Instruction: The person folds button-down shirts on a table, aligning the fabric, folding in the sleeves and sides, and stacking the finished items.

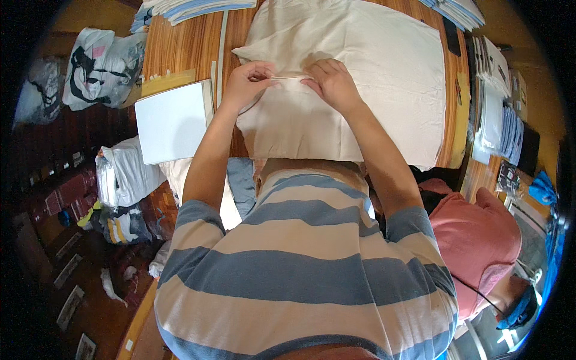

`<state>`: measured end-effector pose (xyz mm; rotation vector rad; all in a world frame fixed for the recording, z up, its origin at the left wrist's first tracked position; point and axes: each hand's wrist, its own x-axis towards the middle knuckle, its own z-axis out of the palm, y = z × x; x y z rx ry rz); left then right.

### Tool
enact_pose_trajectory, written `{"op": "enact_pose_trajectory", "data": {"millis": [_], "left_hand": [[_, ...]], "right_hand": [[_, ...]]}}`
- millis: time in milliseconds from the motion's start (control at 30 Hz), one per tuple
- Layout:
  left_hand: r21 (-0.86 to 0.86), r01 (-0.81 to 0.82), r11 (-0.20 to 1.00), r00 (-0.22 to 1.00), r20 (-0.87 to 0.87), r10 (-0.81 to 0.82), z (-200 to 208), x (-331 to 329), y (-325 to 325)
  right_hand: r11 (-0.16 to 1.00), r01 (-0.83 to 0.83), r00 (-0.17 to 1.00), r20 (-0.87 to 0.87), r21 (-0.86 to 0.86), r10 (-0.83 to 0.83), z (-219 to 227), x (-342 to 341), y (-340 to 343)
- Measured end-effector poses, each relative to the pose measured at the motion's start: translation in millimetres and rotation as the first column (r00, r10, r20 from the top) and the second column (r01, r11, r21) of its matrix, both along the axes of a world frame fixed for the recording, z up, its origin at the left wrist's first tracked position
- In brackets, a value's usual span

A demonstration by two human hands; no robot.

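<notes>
A large cream cloth [396, 90] lies spread over the wooden table [180, 48] in front of me, with soft creases and a bunched corner at its far left. My left hand [246, 87] pinches it near the left edge, thumb against curled fingers. A short way to the right, my right hand [333, 84] grips the same cloth between thumb and fingers. Between the two hands runs a narrow raised fold, drawn straight. The near edge of the cloth hangs close to my body.
White boards or sheets [172, 123] lie stacked at the table's left edge. Folded cloths [198, 6] sit at the far left. Plastic bags [103, 69] stand beyond the table's left side. A person in a pink top [477, 240] is close on my right, beside more folded fabric [510, 135].
</notes>
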<state>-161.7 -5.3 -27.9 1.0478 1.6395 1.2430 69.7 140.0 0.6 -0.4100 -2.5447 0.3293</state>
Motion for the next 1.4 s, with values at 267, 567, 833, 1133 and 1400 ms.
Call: {"op": "enact_pose_trajectory", "data": {"millis": [267,567,833,1133,1400], "left_hand": [[-0.288,-0.263,0.921,0.961,-0.166,0.222,-21,165,-250],[-0.5,-0.101,0.86,0.988,-0.151,0.029,-211,123,-194],[-0.582,-0.102,0.807,0.98,0.082,0.183,-74,182,-320],[0.036,-0.256,0.966,0.904,-0.344,0.252,245,-65,-238],[-0.112,-0.33,0.937,0.869,0.351,0.349,170,-79,179]], "right_hand": [[-0.097,0.488,0.8,0.489,-0.867,-0.347,-54,326,-159],[-0.092,0.154,0.429,0.15,-0.984,-0.891,-91,413,-21],[-0.152,0.366,0.287,0.267,-0.918,-0.92,-55,454,-82],[0.155,-0.22,0.174,-0.195,-0.963,-0.965,116,417,46],[0.3,0.252,0.487,-0.147,-0.92,-0.861,43,277,272]]}}
